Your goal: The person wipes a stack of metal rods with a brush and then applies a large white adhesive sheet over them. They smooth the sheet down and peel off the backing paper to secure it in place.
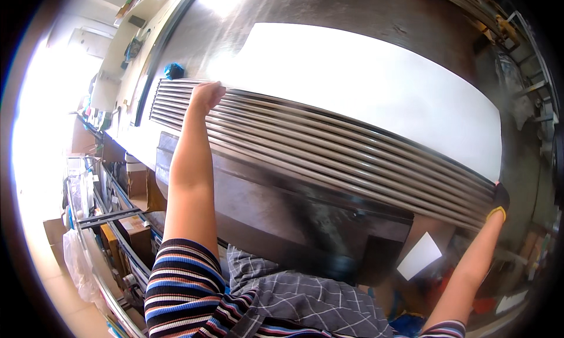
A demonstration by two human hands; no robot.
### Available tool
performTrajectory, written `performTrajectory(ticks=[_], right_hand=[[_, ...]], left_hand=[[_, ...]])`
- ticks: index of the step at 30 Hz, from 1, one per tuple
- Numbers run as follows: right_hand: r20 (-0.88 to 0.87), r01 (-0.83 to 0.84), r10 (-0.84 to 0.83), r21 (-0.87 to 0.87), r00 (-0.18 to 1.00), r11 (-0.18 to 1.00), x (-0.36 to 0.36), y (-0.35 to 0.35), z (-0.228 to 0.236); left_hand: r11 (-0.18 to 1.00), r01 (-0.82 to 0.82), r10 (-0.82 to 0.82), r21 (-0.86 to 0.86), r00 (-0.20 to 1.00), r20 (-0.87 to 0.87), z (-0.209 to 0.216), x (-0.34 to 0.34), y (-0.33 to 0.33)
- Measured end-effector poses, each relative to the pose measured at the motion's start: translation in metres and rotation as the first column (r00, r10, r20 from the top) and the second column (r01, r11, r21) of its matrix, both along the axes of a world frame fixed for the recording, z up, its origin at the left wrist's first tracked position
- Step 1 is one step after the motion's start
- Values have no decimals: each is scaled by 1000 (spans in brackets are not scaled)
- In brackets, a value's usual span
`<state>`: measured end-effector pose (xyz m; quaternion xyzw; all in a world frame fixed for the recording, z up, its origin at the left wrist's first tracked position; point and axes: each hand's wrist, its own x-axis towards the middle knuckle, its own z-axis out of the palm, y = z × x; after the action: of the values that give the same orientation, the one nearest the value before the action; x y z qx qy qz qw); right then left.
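A large white sheet (364, 79) lies across the far side of a row of several long metal tubes (329, 150). At the sheet's near left corner, my left hand (208, 96) is closed with its fingers pinched on the edge, just above the tubes. Far to the right, my right hand (500, 198) wears a dark glove with a yellow cuff. It is at the sheet's near right corner, beside the tubes' ends, and appears to grip that corner. Its fingers are partly hidden. The tubes lie side by side on a dark table (282, 191).
A crumpled blue thing (174, 71) sits by the tubes' left ends. Below the table's right end is a small white piece (419, 256). Shelving with boxes (132, 229) stands at the left. Racks and plastic wrap (517, 91) are at the far right.
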<state>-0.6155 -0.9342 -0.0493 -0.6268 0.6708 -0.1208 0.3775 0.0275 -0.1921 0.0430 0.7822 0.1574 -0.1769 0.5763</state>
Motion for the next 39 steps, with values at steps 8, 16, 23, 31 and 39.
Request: performTrajectory(ticks=[8, 16, 23, 31, 39], right_hand=[[-7, 42, -42, -4, 999, 999, -2, -12, -15], [-172, -226, 211, -77, 962, 971, -22, -31, -23], [-225, -386, 316, -601, 922, 699, 132, 148, 55], [-355, -715, 642, -517, 679, 471, 193, 283, 101], [-330, -395, 218, -727, 918, 561, 50, 225, 117]], left_hand=[[645, 162, -378, 747, 917, 128, -31, 13, 14], [508, 64, -388, 859, 907, 162, -26, -6, -5], [548, -94, -549, 831, 709, 443, -9, -107, -118], [411, 396, -876, 821, 422, 235, 8, -212, -256], [634, 331, -768, 699, 167, 618, -16, -261, -181]])
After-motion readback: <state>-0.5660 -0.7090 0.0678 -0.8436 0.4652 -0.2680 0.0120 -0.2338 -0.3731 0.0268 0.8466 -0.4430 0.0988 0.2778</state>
